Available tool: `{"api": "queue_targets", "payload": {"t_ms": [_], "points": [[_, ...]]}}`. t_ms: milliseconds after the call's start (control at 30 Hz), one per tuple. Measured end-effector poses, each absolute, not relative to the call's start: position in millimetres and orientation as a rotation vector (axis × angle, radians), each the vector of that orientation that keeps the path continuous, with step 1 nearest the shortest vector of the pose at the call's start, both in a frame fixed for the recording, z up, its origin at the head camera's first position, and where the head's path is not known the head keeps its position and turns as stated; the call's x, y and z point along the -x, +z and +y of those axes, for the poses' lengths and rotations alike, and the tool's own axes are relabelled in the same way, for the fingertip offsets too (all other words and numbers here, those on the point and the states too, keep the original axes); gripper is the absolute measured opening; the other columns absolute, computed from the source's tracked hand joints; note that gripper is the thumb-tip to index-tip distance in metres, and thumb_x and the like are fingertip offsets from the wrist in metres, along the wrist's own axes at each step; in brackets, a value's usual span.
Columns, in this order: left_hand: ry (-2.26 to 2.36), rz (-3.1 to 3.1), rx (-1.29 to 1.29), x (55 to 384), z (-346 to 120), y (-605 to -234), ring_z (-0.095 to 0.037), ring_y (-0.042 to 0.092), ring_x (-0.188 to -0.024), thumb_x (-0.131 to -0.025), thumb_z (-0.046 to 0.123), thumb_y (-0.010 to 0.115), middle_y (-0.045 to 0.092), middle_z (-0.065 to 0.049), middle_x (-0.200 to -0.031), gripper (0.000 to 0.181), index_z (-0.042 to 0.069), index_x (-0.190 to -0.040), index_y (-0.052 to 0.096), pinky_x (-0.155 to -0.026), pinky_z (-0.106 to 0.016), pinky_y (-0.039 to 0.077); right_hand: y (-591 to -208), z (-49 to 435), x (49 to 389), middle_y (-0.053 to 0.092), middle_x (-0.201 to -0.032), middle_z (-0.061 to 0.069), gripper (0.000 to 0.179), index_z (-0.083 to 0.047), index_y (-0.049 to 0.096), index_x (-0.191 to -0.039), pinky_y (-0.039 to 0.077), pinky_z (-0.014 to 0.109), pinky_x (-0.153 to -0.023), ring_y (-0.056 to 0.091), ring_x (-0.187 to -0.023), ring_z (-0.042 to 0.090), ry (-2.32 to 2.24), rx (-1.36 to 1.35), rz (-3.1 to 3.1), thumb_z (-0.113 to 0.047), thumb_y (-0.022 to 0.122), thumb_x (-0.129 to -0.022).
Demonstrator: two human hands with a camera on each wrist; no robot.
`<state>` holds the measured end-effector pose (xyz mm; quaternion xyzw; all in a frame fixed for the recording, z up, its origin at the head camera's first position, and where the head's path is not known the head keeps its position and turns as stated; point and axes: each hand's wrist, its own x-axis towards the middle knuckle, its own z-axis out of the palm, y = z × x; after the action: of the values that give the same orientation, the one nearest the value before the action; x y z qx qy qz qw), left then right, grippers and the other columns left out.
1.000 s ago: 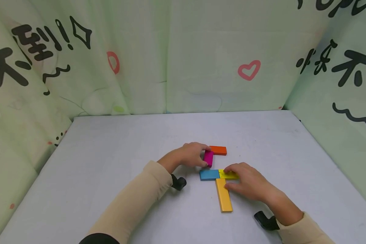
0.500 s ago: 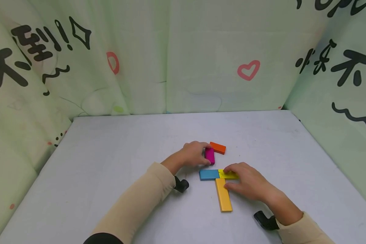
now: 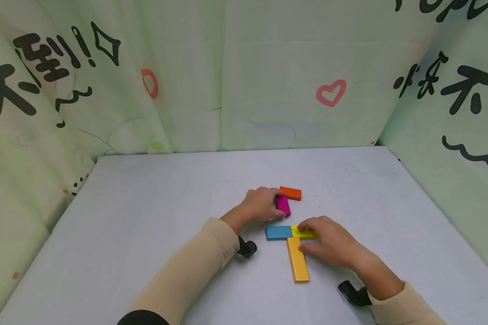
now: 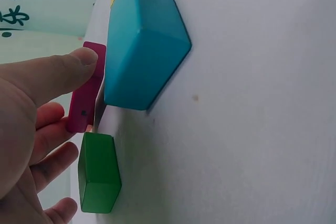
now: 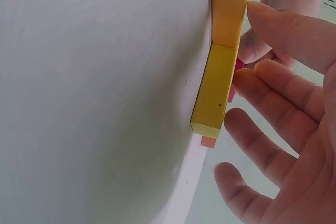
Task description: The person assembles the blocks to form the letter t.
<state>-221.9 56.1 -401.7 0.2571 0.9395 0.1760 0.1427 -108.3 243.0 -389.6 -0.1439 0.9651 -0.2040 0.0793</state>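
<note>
My left hand [image 3: 262, 204] pinches a magenta block [image 3: 283, 205] lengthwise, thumb at its near end and fingers at its far end. An orange-red block [image 3: 291, 193] lies right by the magenta block's far end. Nearer me, a blue block [image 3: 278, 233] and a yellow block [image 5: 212, 85] meet end to end, with a longer amber block [image 3: 298, 264] running toward me from below their joint. My right hand [image 3: 334, 241] rests its fingertips on the yellow block and its thumb on the amber one. A green block [image 4: 98, 174] shows only in the left wrist view, beside the left fingers.
The blocks lie on a white table [image 3: 179, 180]. A pale green curtain [image 3: 268, 54] with printed characters and hearts closes off the back and sides. Black wrist mounts stick out under both forearms, the left one [image 3: 247, 248] not far from the blue block.
My left hand has slid the magenta block away from me and slightly right, turning it a little. The orange-red block has shifted farther back and tilted. The right hand has stayed put.
</note>
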Motion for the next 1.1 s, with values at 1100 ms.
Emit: {"api": "queue_targets", "payload": {"t_ms": [1100], "points": [[0.838, 2.567, -0.753, 219.3, 48.9, -406.6, -0.015, 0.052, -0.112, -0.086, 0.028, 0.082, 0.059, -0.002, -0.128, 0.063, 0.009, -0.138, 0.054, -0.091, -0.022, 0.049, -390.8, 244.2, 109.2, 0.066, -0.115, 0.005, 0.043, -0.008, 0.068, -0.119, 0.049, 0.050, -0.095, 0.056, -0.111, 0.030, -0.614, 0.446, 2.893, -0.027, 0.082, -0.083]]}}
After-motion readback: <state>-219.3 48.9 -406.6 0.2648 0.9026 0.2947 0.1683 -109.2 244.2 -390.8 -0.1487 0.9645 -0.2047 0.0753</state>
